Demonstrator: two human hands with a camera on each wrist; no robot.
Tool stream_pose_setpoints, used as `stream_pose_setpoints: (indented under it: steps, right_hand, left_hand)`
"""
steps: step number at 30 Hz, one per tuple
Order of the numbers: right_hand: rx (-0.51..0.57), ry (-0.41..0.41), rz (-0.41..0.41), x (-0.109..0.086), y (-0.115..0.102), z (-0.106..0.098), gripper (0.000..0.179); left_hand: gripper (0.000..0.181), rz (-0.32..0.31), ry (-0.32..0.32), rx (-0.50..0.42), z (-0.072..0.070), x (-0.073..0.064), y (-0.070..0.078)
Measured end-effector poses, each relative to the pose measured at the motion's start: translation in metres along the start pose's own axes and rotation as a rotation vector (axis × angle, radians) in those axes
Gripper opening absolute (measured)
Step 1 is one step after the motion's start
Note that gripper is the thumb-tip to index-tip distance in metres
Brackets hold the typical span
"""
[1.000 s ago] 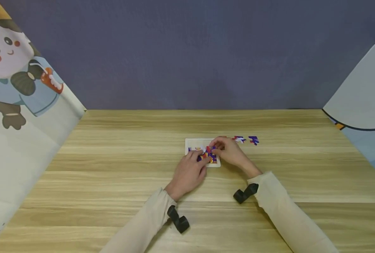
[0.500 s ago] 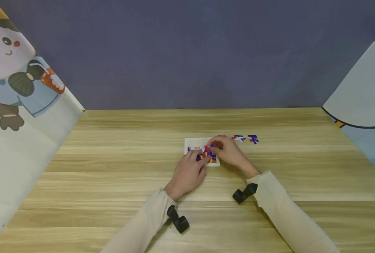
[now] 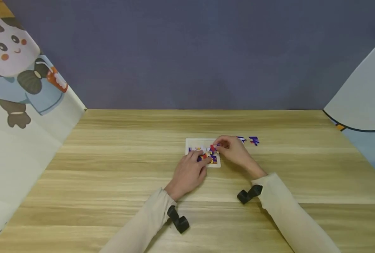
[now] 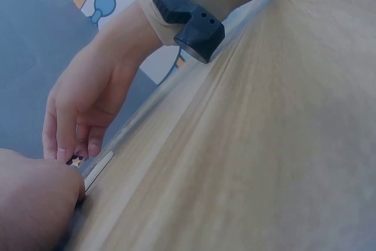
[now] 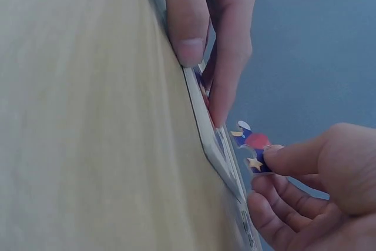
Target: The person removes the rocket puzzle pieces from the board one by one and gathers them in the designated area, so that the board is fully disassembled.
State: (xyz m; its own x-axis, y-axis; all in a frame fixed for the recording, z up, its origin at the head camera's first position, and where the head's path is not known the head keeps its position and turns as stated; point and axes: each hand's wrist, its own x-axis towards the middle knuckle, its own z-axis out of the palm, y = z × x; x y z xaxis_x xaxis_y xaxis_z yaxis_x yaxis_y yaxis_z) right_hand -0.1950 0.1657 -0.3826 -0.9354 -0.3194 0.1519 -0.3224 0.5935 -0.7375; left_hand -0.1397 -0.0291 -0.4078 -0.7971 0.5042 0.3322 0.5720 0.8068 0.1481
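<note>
A white-framed jigsaw puzzle board (image 3: 203,141) lies on the table, partly filled with purple, red and yellow pieces. My left hand (image 3: 187,172) rests on it, fingers extended over the pieces; in the right wrist view its thumb (image 5: 191,51) touches the frame's near edge. Between thumb and fingers, my right hand (image 3: 235,151) pinches a puzzle piece (image 5: 257,148), purple with a red patch and a yellow star. That piece is tilted and held just above the board's right side. The left hand covers part of the picture.
Loose puzzle pieces lie beyond the right hand, one purple and red (image 3: 254,140), another purple and white (image 3: 241,139) partly hidden by that hand. A dark wall panel (image 3: 200,56) stands behind the wooden table (image 3: 111,158). Both wrists carry black cameras.
My right hand has shifted slightly right and lifted the pinched piece away from its neighbours, tilting it. It now hides more of the loose pieces behind. My left hand has stayed put.
</note>
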Motion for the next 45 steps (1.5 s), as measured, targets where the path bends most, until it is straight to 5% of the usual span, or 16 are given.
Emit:
stream_pose_setpoints:
  steps: [15, 45]
  right_hand:
    - [-0.009, 0.001, 0.020, -0.016, 0.004, -0.002, 0.017]
    - [0.016, -0.005, 0.051, -0.027, 0.025, -0.025, 0.015]
  left_hand:
    - [0.035, 0.009, -0.046, -0.009, -0.003, -0.014, -0.002]
    - [0.034, -0.017, -0.066, -0.035, 0.002, -0.010, -0.001]
